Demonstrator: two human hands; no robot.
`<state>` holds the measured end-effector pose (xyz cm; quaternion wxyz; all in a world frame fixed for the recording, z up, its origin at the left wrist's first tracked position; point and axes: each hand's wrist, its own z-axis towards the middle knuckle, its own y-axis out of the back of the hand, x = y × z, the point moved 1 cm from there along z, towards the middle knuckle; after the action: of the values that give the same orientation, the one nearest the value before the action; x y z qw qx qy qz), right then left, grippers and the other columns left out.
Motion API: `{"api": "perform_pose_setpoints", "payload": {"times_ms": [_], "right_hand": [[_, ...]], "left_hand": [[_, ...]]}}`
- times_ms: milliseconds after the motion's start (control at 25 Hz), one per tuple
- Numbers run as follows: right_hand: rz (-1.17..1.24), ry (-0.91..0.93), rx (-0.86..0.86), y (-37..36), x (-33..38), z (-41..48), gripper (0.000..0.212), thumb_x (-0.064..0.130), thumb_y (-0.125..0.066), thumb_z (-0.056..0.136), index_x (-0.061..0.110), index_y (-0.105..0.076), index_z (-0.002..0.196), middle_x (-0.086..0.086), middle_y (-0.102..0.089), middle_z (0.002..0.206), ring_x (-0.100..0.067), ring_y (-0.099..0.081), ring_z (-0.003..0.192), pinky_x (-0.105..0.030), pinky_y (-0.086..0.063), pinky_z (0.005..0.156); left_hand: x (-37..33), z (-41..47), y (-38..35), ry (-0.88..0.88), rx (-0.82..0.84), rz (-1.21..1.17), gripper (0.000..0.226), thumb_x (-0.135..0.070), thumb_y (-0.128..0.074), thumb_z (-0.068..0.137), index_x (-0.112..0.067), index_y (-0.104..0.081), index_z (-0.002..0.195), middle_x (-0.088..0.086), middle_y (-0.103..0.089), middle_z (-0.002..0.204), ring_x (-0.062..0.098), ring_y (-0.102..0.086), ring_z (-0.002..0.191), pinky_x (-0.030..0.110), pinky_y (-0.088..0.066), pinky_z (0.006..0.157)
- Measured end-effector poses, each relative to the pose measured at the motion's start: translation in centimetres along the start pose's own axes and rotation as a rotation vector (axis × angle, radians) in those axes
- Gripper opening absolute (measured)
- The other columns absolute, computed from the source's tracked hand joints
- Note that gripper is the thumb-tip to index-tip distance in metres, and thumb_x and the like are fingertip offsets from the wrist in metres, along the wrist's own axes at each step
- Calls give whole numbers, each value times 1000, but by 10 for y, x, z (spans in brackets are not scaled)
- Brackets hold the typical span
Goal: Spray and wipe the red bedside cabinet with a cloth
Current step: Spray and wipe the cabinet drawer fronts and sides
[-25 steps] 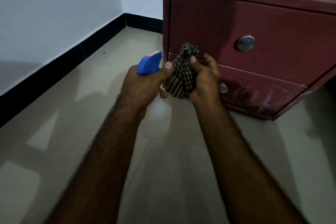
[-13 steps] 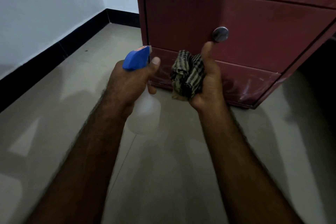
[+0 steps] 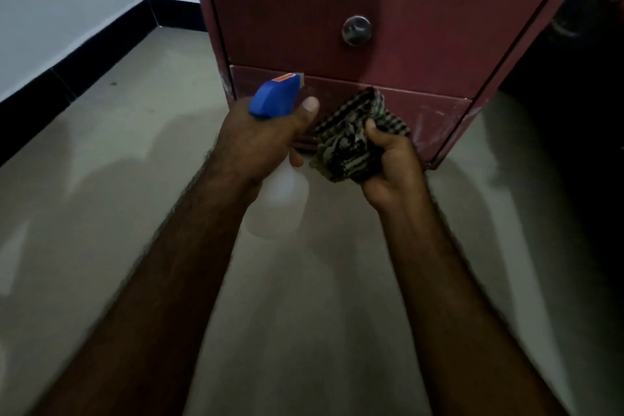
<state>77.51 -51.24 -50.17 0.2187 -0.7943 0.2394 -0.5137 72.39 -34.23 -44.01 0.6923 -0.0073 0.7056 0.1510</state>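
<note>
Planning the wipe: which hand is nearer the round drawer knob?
Right hand, holding the cloth, sits almost directly below the knob. Left hand is lower-left, farther.

Pale tiled floor (image 3: 101, 213) fills the frame; white wall (image 3: 50, 10) with black skirting (image 3: 84, 54) upper left; far right perhaps dark furniture.

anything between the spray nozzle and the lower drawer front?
Head view: nothing. The spray bottle in the left hand points its blue nozzle at the lower drawer; the cloth sits off to the right, in the right hand.
</note>
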Motion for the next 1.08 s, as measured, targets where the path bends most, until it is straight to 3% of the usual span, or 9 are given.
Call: {"api": "perform_pose_setpoints", "payload": {"times_ms": [160, 320, 480, 560, 680, 760, 920, 1000, 1080], "right_hand": [[56, 35, -33, 37, -1, 5, 36, 11, -48, 104, 0, -59, 136, -20, -67, 130, -35, -67, 114, -46, -57, 91], [158, 88, -13, 60, -4, 12, 38, 6, -48, 103, -2, -56, 139, -23, -62, 136, -40, -59, 127, -53, -46, 110], [296, 24, -52, 80, 0, 15, 37, 7, -42, 100, -1, -63, 129, -23, -68, 125, -37, -68, 108, -52, -51, 103], [410, -3, -81, 92, -1, 11, 41, 15, -40, 95, 0, -69, 121, -21, -72, 116, -36, -71, 98, -46, -57, 89], [554, 1, -42, 105, 4, 1, 45, 41, -55, 90, 9, -69, 118, -13, -68, 114, -32, -66, 100, -42, -50, 96], [498, -11, 70, 103, 14, -6, 59, 58, -67, 85, 13, -65, 123, -9, -65, 114, -27, -62, 104, -41, -50, 93], [266, 21, 38, 99, 21, -12, 26, 16, -58, 97, 3, -62, 119, -14, -66, 105, -29, -66, 95, -39, -56, 85], [238, 31, -27, 100, 24, -15, 18, 9, -49, 93, 1, -61, 104, -15, -65, 93, -30, -64, 84, -38, -55, 80], [241, 22, -62, 105, 28, -18, 24, 11, -42, 92, -1, -59, 104, -17, -62, 93, -28, -61, 74, -32, -54, 68]], "left_hand": [[2, -7, -31, 7, 65, -34, 15, -44, -77, 87, -45, -62, 91, -8, -75, 90, 20, -68, 59, 24, -58, 58], [6, -8, -55, 20, 107, -39, 15, -42, -77, 88, -45, -62, 89, 7, -73, 103, 16, -67, 60, 24, -57, 60], [7, -5, -71, 63, 92, -49, 18, -45, -79, 85, -43, -62, 92, 9, -70, 113, 18, -68, 64, 38, -64, 65], [7, -6, -75, 67, 91, -2, 21, -48, -78, 85, -42, -62, 96, 5, -71, 113, 21, -71, 65, 47, -64, 75], [1, -9, -77, 38, 106, 32, 19, -49, -76, 86, -44, -62, 98, -2, -72, 110, 21, -72, 64, 49, -61, 84], [-2, -11, -78, 20, 108, 29, 18, -47, -76, 87, -44, -62, 98, 0, -72, 111, 22, -71, 63, 50, -61, 83], [-4, -21, -83, 15, 108, 44, 22, -48, -76, 87, -45, -62, 104, -1, -70, 108, 11, -71, 62, 37, -63, 69], [-1, -26, -84, 10, 109, 64, 23, -49, -76, 86, -42, -62, 103, -5, -68, 96, 1, -67, 57, 19, -55, 56], [4, -31, -87, 3, 124, 62, 21, -47, -77, 86, -37, -65, 99, -6, -66, 85, 2, -65, 53, 19, -53, 56]]}}
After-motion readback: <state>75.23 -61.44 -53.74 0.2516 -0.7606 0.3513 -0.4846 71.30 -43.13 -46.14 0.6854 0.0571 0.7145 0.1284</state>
